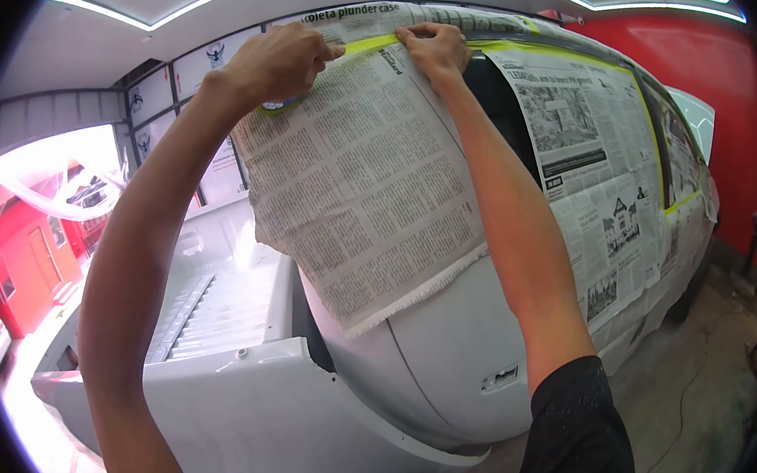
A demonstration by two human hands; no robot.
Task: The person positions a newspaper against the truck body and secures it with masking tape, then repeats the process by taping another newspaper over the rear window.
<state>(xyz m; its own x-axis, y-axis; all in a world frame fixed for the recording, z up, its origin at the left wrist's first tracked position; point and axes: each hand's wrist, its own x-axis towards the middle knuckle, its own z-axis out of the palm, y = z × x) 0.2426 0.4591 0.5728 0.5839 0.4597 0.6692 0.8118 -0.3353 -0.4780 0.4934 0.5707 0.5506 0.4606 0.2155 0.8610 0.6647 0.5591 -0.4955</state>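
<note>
A sheet of newspaper hangs over the rear side window area of a grey pickup cab, its lower edge loose and torn. Along its top runs a strip of yellow masking tape. My left hand is closed around the tape roll, which shows only in part below the palm, and one finger points along the strip. At the strip's right part, my right hand has its fingertips pinched together on the tape at the sheet's top edge.
More newspaper covers the cab's side to the right, edged with yellow tape. A dark window gap shows between the sheets. The grey truck bed is below left. A red wall stands behind.
</note>
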